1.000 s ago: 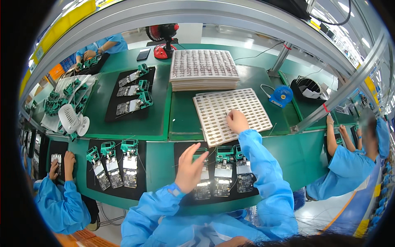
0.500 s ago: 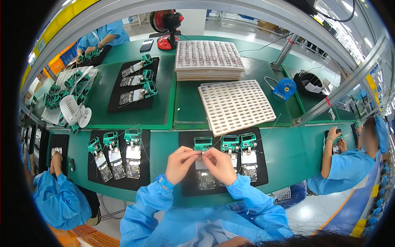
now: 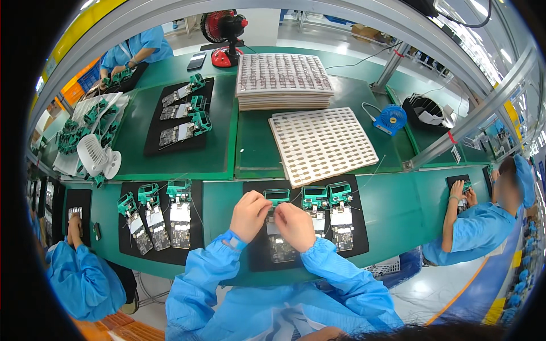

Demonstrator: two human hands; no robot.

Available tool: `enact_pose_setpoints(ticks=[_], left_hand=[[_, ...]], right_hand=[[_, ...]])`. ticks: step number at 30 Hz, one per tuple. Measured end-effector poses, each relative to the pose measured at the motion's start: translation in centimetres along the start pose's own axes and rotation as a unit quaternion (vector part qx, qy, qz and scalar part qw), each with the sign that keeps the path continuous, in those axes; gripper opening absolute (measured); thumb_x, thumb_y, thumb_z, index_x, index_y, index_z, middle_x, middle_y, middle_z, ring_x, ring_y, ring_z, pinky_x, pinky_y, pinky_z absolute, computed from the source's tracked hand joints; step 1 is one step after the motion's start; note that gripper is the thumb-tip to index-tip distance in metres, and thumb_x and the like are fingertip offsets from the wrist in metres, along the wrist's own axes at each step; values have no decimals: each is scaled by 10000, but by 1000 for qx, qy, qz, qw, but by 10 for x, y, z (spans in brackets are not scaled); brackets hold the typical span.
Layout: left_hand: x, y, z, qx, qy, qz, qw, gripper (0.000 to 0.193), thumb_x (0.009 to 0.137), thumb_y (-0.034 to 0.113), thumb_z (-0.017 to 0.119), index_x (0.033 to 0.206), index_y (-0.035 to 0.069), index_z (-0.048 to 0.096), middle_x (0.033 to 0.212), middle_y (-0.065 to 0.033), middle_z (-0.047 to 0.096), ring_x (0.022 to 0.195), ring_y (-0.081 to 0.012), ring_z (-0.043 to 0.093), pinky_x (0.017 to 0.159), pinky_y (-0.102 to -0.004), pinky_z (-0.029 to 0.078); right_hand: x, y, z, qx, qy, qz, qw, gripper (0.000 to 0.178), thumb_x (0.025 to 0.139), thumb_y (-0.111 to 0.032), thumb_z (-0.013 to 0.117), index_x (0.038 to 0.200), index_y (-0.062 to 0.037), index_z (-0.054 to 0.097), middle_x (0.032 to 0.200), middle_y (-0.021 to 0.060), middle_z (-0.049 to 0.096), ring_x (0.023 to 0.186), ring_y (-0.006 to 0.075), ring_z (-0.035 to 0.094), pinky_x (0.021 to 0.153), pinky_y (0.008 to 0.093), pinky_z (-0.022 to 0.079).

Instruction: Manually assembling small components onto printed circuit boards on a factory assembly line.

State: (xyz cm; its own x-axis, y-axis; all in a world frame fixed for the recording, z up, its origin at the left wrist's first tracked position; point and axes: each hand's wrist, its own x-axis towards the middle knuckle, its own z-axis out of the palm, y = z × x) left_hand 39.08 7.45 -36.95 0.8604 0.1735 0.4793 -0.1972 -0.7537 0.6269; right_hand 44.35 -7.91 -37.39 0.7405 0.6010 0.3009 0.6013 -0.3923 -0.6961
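In front of me a circuit board (image 3: pixel 282 250) lies on a black mat (image 3: pixel 259 250), joined at its far end to a green plastic frame (image 3: pixel 276 196). My left hand (image 3: pixel 250 217) is closed in a pinch just left of where board and frame meet. From the other side my right hand (image 3: pixel 294 226) reaches over the board, fingertips pressed together at the same junction. Whatever the fingertips hold is too small and covered to make out. Two more boards with green frames, one at the middle (image 3: pixel 315 196) and one at the right (image 3: pixel 341 232), lie beside it.
To the left, another black mat (image 3: pixel 128 241) bears several framed boards. Beyond lie a perforated white sheet (image 3: pixel 324 145), a sheet stack (image 3: pixel 284 102), a blue fan (image 3: pixel 391 118) and a white fan (image 3: pixel 95 152). Co-workers sit at left (image 3: pixel 85 278) and right (image 3: pixel 478 227); a metal post (image 3: pixel 455 142) rises right.
Both hands have shifted slightly away from me toward the green frame, and my right hand has turned further over the board. The whole view has shifted a little.
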Motion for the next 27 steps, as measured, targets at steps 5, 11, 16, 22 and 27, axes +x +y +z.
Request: enact_pose_setpoints(ticks=[5, 11, 16, 22, 27], left_hand=[[-3, -1, -10, 136, -56, 121, 982, 243, 747, 15, 657, 990, 27, 663, 968, -83, 582, 900, -249, 586, 755, -350, 500], [-7, 9, -12, 311, -58, 245, 917, 344, 710, 29, 634, 1044, -52, 633, 1004, -131, 577, 949, -265, 574, 853, -349, 481], [-9, 0, -11, 247, -76, 206, 944, 355, 730, 15, 620, 1080, -38, 626, 1032, -129, 584, 992, -280, 579, 874, -377, 482], [-7, -11, -19, 157, -74, 202, 964, 358, 729, -9, 619, 1086, 11, 637, 1035, -110, 586, 999, -286, 581, 860, -397, 491], [-2, -17, -20, 155, -99, 221, 958, 346, 733, -10, 623, 1076, 28, 644, 1033, -101, 595, 983, -279, 590, 837, -379, 503]], right_hand=[[-2, -2, -23, 0, 66, -7, 998, 45, 867, -100, 620, 910, -89, 625, 817, 103, 595, 757, 316, 620, 627, 418, 503], [-7, 42, -89, -217, 194, 55, 955, 54, 822, -87, 665, 856, -89, 623, 810, 75, 579, 749, 281, 604, 604, 398, 500], [-17, 55, -81, -266, 166, 32, 949, 81, 810, -116, 685, 821, -88, 610, 806, 57, 571, 782, 249, 607, 596, 385, 504], [-9, 67, -70, -352, 159, -6, 923, 133, 776, -84, 679, 756, -78, 548, 759, 67, 539, 726, 250, 598, 556, 368, 499], [-4, 95, -79, -58, 170, 119, 977, 100, 757, -68, 672, 737, -26, 584, 726, 91, 579, 588, 236, 585, 555, 372, 475]])
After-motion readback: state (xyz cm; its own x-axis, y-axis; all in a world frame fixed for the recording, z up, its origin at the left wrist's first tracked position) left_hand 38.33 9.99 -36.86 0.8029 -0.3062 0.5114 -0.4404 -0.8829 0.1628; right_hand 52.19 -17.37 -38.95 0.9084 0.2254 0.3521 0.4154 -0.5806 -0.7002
